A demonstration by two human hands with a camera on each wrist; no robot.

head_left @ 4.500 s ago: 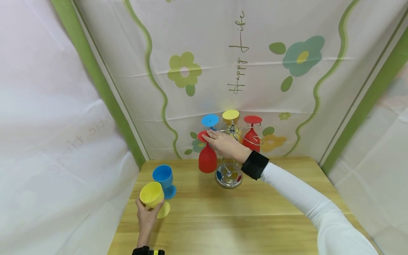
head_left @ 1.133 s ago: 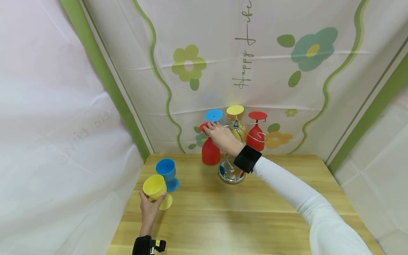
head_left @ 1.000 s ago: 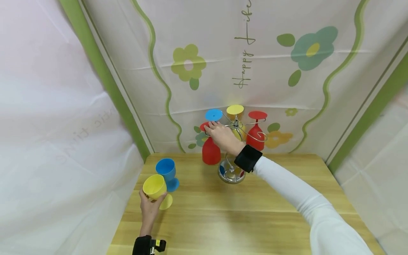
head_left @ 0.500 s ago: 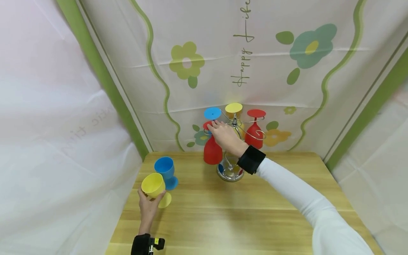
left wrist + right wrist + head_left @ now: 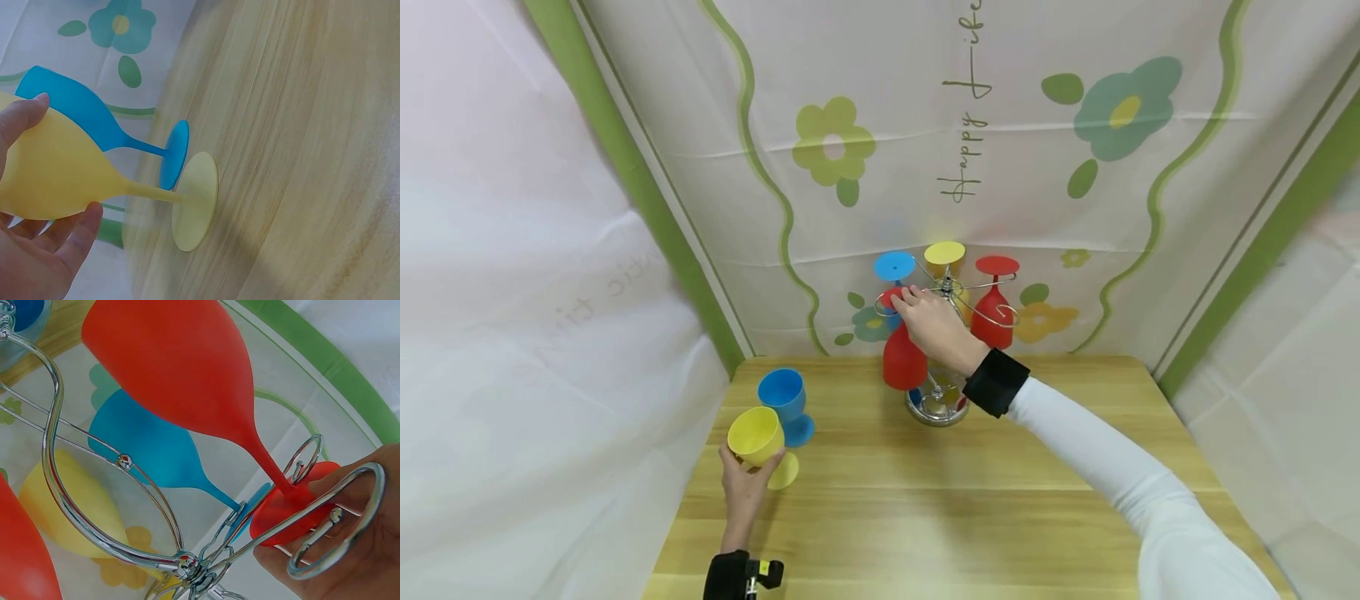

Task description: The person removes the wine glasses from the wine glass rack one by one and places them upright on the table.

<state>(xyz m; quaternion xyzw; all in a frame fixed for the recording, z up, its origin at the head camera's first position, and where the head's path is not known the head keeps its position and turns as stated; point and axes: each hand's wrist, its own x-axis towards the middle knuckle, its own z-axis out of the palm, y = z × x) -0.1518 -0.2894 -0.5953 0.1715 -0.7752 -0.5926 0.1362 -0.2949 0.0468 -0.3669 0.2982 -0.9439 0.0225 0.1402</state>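
Upside-down red goblet (image 5: 187, 375), matte, slim-stemmed

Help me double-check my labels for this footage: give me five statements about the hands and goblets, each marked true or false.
1. The left hand holds the yellow goblet by its bowl. True.
2. The blue goblet behind it is turned upside down. False: it stands on its foot with its bowl opening up.
3. The right hand holds the red goblet at its foot. True.
4. Only red goblets hang on the wire rack. False: a hanging blue goblet and a hanging yellow goblet are there too.
5. The right hand's goblet has its bowl below its foot. True.
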